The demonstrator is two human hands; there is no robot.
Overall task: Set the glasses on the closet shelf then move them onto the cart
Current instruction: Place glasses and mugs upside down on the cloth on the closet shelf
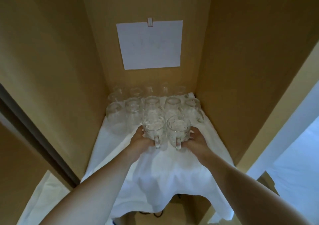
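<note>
Two clear glass mugs with handles stand side by side on the white cloth (165,169) that covers the closet shelf. My left hand (140,141) wraps the left mug (152,129) from its left side. The right mug (178,128) is gripped from the right by my right hand (196,141). Both handles point toward me. Behind them several more clear glasses (151,104) stand in rows against the back wall, some blurred. No cart is in view.
Tan wooden closet walls close in the shelf on the left (57,86), back and right (241,86). A white sheet of paper (150,45) hangs clipped on the back wall. The cloth drapes over the shelf's front edge. A bright opening lies at the lower right (296,155).
</note>
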